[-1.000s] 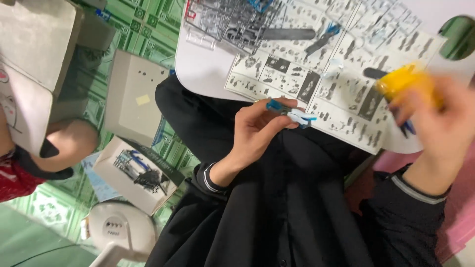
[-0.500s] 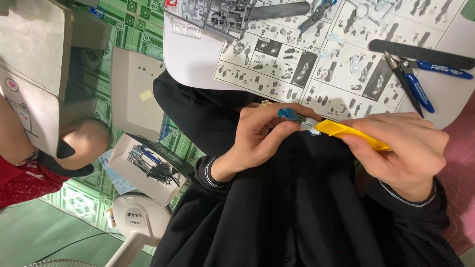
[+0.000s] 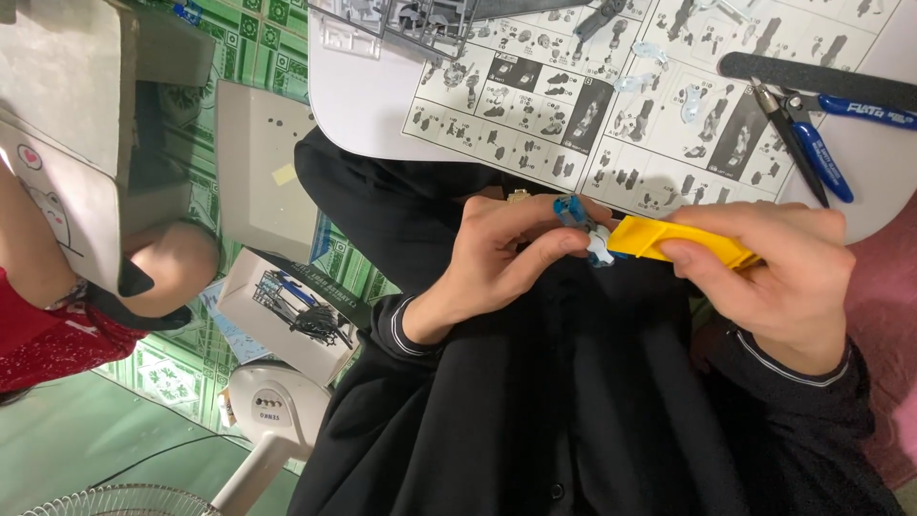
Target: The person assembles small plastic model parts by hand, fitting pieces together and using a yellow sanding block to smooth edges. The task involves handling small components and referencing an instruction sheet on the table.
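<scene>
I note the instruction sheet [image 3: 611,105] lies on the table [image 3: 373,105]; pliers [image 3: 812,134] at its right, parts frame [image 3: 411,19] behind.

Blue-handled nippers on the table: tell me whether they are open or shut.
Shut. The nippers lie flat on the white table, their dark tips together and blue handles near each other, untouched by either hand.

Yellow knife handle [image 3: 683,244], blue-and-white model part [image 3: 585,229], blue-handled nippers [image 3: 812,143], green patterned floor tiles [image 3: 277,48], black sleeves [image 3: 401,325]
</scene>
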